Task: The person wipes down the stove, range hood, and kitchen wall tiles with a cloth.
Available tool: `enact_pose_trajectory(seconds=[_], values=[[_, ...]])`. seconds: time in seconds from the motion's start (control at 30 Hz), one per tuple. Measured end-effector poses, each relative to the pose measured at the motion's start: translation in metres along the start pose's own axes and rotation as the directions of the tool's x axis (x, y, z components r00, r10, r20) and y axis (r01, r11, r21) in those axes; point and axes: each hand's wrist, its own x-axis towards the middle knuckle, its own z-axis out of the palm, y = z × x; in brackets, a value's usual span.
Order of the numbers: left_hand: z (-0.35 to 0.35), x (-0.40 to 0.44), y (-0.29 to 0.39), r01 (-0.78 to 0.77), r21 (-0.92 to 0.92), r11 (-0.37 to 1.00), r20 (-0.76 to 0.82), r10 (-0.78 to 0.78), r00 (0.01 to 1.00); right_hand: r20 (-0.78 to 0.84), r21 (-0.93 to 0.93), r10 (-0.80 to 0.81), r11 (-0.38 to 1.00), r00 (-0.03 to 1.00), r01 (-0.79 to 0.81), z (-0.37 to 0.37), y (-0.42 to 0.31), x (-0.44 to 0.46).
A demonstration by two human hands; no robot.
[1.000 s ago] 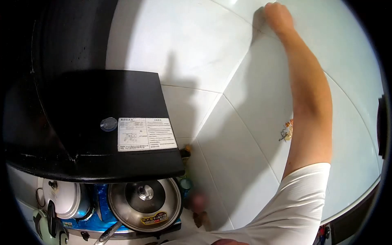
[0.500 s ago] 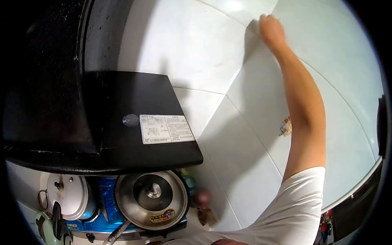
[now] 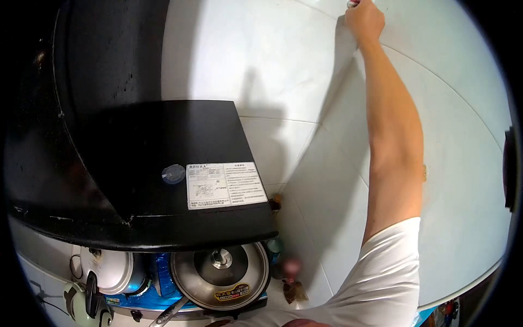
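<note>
My right hand [image 3: 366, 20] is raised high at the top of the view, close to the white tiled wall [image 3: 403, 32]. Its fingers are curled closed. A small whitish and reddish bit shows at the fingertips, cut by the frame's top edge, too little of it to name. The bare forearm and white sleeve [image 3: 381, 261] run down to the lower right. My left hand is out of view. To the left of the arm is a black range hood [image 3: 185, 131] with a white printed label [image 3: 227, 185].
Under the hood, a wok with a steel lid [image 3: 245, 272] and a pressure cooker [image 3: 111, 270] stand on a blue-covered stove [image 3: 163, 272]. A pale green kettle-like vessel [image 3: 76, 300] is at lower left. Bottles [image 3: 275, 248] stand in the corner beside the wok.
My right hand has moved up toward the top edge, and a small bit now shows in its fingers. The view has shifted, so the hood and stove appear lower.
</note>
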Motion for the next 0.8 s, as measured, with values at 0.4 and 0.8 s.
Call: enact_pose_trajectory(seconds=[0.4,0.8], values=[[0.002,-0.009,-0.022,-0.047,-0.067,0.997,0.008,0.048,0.999,0.143,0.113,-0.051,0.993,0.988,0.035,-0.026,-0.051,-0.09],[0.009,-0.018,-0.027,0.002,-0.086,0.996,-0.026,-0.004,1.0,0.037,0.352,-0.037,0.936,0.999,0.022,-0.019,-0.124,-0.127]])
